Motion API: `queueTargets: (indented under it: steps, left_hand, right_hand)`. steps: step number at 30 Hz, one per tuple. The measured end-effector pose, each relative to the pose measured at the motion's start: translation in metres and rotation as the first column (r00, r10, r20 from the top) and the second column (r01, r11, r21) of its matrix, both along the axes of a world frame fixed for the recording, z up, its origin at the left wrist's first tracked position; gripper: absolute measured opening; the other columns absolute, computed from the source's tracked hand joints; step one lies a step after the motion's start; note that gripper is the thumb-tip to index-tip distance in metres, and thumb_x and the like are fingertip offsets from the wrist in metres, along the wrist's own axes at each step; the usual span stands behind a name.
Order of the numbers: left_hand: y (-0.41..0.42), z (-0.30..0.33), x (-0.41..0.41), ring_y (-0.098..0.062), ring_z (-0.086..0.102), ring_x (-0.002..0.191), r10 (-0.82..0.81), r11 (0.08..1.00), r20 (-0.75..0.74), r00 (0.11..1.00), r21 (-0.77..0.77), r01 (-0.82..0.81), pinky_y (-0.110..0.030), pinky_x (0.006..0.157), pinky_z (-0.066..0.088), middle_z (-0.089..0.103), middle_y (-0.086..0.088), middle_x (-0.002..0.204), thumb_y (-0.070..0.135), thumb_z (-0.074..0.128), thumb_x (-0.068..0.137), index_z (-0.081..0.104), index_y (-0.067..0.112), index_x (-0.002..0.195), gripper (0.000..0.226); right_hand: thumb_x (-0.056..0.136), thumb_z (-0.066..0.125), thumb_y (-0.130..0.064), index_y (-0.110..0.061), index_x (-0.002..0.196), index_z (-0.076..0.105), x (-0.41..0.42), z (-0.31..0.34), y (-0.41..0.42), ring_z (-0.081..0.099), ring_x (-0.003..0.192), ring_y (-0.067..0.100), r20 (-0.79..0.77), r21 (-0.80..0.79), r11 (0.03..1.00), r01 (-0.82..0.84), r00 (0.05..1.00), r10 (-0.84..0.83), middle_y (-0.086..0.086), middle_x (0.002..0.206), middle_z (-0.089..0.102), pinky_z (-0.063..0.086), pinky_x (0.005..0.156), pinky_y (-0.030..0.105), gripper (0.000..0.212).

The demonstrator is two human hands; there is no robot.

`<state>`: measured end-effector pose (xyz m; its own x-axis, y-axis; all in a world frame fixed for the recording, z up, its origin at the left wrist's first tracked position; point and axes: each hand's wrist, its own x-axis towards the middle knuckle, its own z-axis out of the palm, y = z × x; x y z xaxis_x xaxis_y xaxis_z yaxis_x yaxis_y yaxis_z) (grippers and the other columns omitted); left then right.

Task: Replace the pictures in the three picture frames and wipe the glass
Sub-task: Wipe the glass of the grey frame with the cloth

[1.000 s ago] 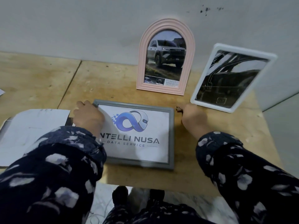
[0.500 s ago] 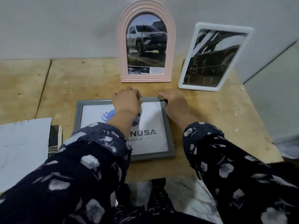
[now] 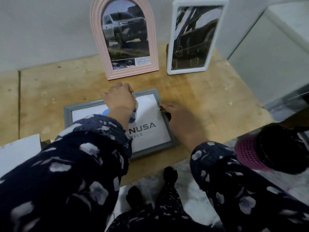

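A grey picture frame [image 3: 67,113] lies flat on the wooden table [image 3: 55,84], holding a white logo print that reads "NUSA". My left hand [image 3: 118,101] sits curled on the frame's far rail, fingers closed over the edge. At the frame's right rail my right hand [image 3: 182,119] grips the edge; it is blurred, and a small dark thing shows at its fingertips. A pink arched frame [image 3: 124,76] with a truck picture stands against the wall behind. Beside it on the right stands a white rectangular frame [image 3: 170,47] with a dark car picture.
White sheets [image 3: 18,151] lie at the table's left front edge. A grey cabinet [image 3: 275,56] stands to the right of the table. A dark and pink mesh object [image 3: 247,154] is at the right front corner. My feet show below the table's front edge.
My left hand moved from the grey frame's left side to its far rail. My right hand slid down along the right rail. The view tipped downward and closer.
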<state>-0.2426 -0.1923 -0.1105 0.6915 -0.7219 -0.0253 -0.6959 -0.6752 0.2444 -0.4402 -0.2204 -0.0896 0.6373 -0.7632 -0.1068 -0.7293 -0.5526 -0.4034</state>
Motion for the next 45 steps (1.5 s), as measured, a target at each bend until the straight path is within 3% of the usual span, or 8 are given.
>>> queueTargets:
  steps: [10,14,21,24,30,35,38,45]
  left_hand:
    - [0.001,-0.002,0.0,-0.029,0.052,0.109,0.005,1.0,-0.024,1.0,-0.013,-0.006,-0.045,0.1,0.031,0.057,0.0,0.112,0.027,0.056,0.087,0.065,0.029,0.101,0.017]
    - [0.006,0.005,-0.008,-0.028,0.047,0.115,0.0,0.999,-0.008,1.0,0.05,0.0,-0.046,0.099,0.028,0.055,-0.001,0.116,0.025,0.055,0.089,0.06,0.028,0.104,0.016]
    - [0.01,0.018,-0.023,-0.027,0.045,0.122,-0.048,0.999,-0.014,0.999,0.019,0.049,-0.047,0.106,0.02,0.055,-0.008,0.124,0.021,0.047,0.092,0.041,0.018,0.132,0.041]
    - [0.048,0.019,-0.03,-0.025,0.039,0.132,-0.114,0.993,-0.017,0.993,-0.024,0.114,-0.048,0.11,0.016,0.047,-0.006,0.139,0.032,0.046,0.095,0.027,0.017,0.146,0.057]
    - [0.152,0.016,-0.021,-0.029,0.027,0.14,0.063,0.995,-0.003,0.998,-0.074,-0.063,-0.05,0.111,0.021,0.032,-0.011,0.151,0.031,0.04,0.098,0.024,0.013,0.149,0.056]
    - [0.23,0.0,-0.022,-0.042,0.04,0.124,0.29,0.945,-0.064,0.955,-0.14,-0.296,-0.054,0.097,0.038,0.044,-0.024,0.136,0.023,0.047,0.096,0.037,0.003,0.137,0.047]
    - [0.253,-0.011,-0.022,-0.041,0.054,0.102,0.217,0.944,-0.157,0.963,-0.219,-0.249,-0.05,0.083,0.049,0.06,-0.022,0.113,0.022,0.052,0.092,0.046,0.007,0.122,0.034]
    - [0.28,-0.012,-0.026,-0.023,0.062,0.083,0.01,0.912,-0.231,0.973,-0.396,-0.103,-0.043,0.074,0.054,0.065,0.005,0.101,0.059,0.066,0.075,0.041,0.024,0.121,0.063]
  right_hand:
    - [0.09,0.049,-0.001,-0.02,0.137,0.052,-0.037,-0.007,0.05,0.057,0.107,0.031,-0.106,-0.123,0.992,0.026,0.994,-0.039,0.006,0.127,0.061,0.049,0.073,0.033,0.051]
    - [0.082,0.052,0.006,-0.012,0.13,0.059,-0.046,-0.006,0.07,0.06,0.093,0.034,-0.14,-0.162,0.987,0.018,0.989,-0.041,0.013,0.108,0.066,0.043,0.059,0.03,0.051]
    - [0.092,0.046,-0.011,-0.025,0.137,0.048,-0.049,0.028,0.071,0.059,0.105,0.026,-0.293,-0.05,0.983,0.177,0.938,-0.184,0.005,0.122,0.058,0.048,0.077,0.03,0.047]
    - [0.089,0.05,-0.012,-0.023,0.135,0.053,-0.052,0.033,0.067,0.06,0.104,0.028,-0.166,0.034,0.954,0.297,0.943,-0.287,0.009,0.122,0.059,0.049,0.076,0.03,0.047]
    - [0.089,0.041,0.002,-0.018,0.131,0.058,-0.061,0.032,0.085,0.058,0.109,0.026,0.068,0.196,0.901,0.387,0.911,-0.406,0.007,0.126,0.06,0.042,0.08,0.023,0.049]
    - [0.091,0.043,0.003,-0.019,0.133,0.056,-0.049,0.017,0.098,0.054,0.118,0.025,0.029,0.124,0.917,0.379,0.922,-0.385,0.006,0.142,0.048,0.046,0.091,0.026,0.049]
    - [0.091,0.045,0.003,-0.017,0.138,0.05,-0.041,0.01,0.104,0.051,0.119,0.026,-0.061,0.044,0.939,0.34,0.939,-0.337,0.007,0.147,0.036,0.045,0.096,0.029,0.052]
    - [0.087,0.049,0.002,-0.013,0.125,0.059,-0.023,-0.002,0.128,0.053,0.105,0.028,-0.082,-0.083,0.954,0.29,0.952,-0.296,0.009,0.126,0.048,0.048,0.085,0.032,0.042]
